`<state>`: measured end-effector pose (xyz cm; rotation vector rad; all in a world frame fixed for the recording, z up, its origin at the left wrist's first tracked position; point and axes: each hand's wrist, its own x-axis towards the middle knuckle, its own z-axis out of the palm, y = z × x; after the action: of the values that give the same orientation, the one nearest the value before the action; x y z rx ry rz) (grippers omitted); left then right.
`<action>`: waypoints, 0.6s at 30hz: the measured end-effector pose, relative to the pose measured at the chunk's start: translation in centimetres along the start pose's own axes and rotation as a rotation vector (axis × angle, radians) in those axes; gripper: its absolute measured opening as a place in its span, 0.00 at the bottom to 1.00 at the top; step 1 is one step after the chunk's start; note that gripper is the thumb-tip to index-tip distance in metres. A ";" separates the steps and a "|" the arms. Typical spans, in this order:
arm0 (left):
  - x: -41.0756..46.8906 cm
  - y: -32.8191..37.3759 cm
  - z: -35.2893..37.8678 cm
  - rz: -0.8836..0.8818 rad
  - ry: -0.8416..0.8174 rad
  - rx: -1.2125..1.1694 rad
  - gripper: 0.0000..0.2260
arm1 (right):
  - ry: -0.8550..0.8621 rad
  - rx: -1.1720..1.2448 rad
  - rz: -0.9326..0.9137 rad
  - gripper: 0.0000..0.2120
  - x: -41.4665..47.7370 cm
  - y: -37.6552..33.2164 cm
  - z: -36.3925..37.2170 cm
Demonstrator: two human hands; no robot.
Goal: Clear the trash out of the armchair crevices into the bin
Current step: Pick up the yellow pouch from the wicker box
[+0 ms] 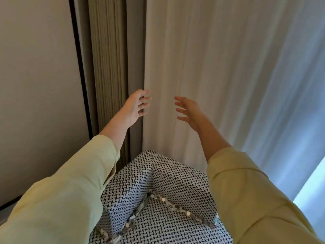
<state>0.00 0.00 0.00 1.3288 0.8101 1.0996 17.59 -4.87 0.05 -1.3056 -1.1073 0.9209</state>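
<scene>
My left hand and right hand are both raised with fingers spread wide, holding nothing, in front of the curtain. The trash lies well below them, wedged along the armchair creases, between my sleeves

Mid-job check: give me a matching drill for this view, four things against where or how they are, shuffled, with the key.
Things:
1. left hand
2. right hand
3. trash
4. armchair

Place or state:
a. black-and-white woven pattern
b. lodged along the seat crevices
c. raised, fingers spread, in front of the white curtain
d. raised, fingers spread, at the curtain's edge by the ribbed brown drape

Pairs: 1-d, 2-c, 3-b, 4-a.
</scene>
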 end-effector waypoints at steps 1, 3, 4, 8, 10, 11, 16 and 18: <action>-0.4 -0.1 -0.4 -0.003 0.015 -0.002 0.16 | -0.005 0.005 0.006 0.19 0.1 0.3 0.6; -1.2 -0.7 -2.1 -0.020 0.059 0.019 0.15 | -0.036 0.019 0.036 0.19 0.3 0.9 2.6; -1.5 -1.0 -2.8 -0.028 0.064 0.032 0.16 | -0.061 0.027 0.044 0.19 0.3 1.3 3.5; -2.9 -2.3 -8.2 -0.082 0.164 0.018 0.16 | -0.167 0.058 0.084 0.19 1.1 3.3 8.6; -3.3 -2.6 -11.4 -0.114 0.202 -0.002 0.17 | -0.208 0.074 0.105 0.19 1.4 3.9 11.4; -3.6 -2.8 -13.4 -0.126 0.223 -0.005 0.17 | -0.237 0.085 0.116 0.19 1.6 4.1 13.4; -4.7 -3.6 -22.0 -0.167 0.319 0.026 0.15 | -0.366 0.122 0.146 0.18 1.8 5.3 22.2; -5.2 -4.2 -25.5 -0.198 0.362 0.039 0.13 | -0.385 0.130 0.174 0.18 2.1 6.4 26.3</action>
<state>-24.93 3.96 -7.71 1.0667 1.2076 1.1856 -6.78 4.38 -7.67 -1.1582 -1.2134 1.3934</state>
